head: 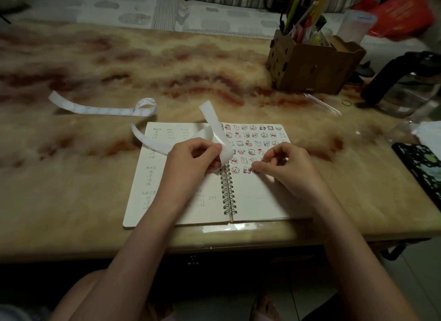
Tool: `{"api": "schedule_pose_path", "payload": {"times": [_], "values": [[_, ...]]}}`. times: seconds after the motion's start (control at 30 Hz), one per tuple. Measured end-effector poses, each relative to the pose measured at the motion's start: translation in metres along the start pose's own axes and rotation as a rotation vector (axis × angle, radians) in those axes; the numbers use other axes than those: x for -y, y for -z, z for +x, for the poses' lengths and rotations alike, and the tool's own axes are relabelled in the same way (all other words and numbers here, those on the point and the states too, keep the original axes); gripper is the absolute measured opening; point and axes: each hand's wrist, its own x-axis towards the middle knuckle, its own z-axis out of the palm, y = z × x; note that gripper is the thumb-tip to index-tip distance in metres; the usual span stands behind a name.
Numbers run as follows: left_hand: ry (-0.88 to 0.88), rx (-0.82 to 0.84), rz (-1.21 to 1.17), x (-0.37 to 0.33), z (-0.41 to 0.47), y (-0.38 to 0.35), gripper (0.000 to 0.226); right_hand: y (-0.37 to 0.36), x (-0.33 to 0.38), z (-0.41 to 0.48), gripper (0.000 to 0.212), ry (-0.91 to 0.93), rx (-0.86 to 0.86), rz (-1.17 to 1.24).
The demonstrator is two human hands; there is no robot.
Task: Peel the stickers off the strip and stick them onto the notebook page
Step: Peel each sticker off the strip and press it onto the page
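A spiral notebook (257, 201) lies open at the table's front edge. Its right page carries several rows of small cartoon stickers (255, 135); the left page has handwriting. My left hand (191, 160) grips a looping white backing strip (214, 127) over the spiral binding. My right hand (284, 167) rests on the right page, its curled fingertips pressing a sticker (248, 169) at the end of the lowest row. A second emptied strip (100, 110) lies curled on the table to the left.
A wooden pen holder (310, 65) stands at the back right, with a dark kettle (405, 84) beside it. A clear pen (322, 103) and a rubber band (346, 102) lie near them. A patterned black item (420, 163) sits at the right edge.
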Motion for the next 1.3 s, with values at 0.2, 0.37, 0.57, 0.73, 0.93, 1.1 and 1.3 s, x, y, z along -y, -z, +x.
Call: {"api": "schedule_pose_path", "payload": {"times": [0.2,0.37,0.57,0.73,0.93,1.1,1.3], "values": [[0.002,0.0,-0.001,0.0,0.0,0.0,0.015,0.0,0.0,0.003,0.015,0.029,-0.027,-0.099],[-0.002,-0.002,0.003,0.0,0.0,0.0,0.015,-0.001,0.001,0.002,0.016,0.034,-0.025,-0.086],[-0.012,0.004,0.011,0.001,0.0,0.0,0.016,0.002,-0.001,0.003,0.021,0.015,0.034,-0.083],[-0.008,0.005,0.001,0.0,0.0,0.0,0.015,0.004,-0.002,0.005,0.015,0.001,0.031,-0.032],[-0.023,-0.001,-0.029,0.0,0.001,0.0,0.015,-0.006,0.003,0.0,0.021,0.021,-0.051,-0.137],[-0.027,-0.011,-0.076,-0.001,0.001,0.002,0.011,-0.004,0.004,0.001,0.006,0.039,-0.082,-0.203],[-0.053,-0.019,-0.113,-0.004,0.0,0.002,0.01,-0.005,0.007,-0.002,0.004,0.085,-0.144,-0.108]]}}
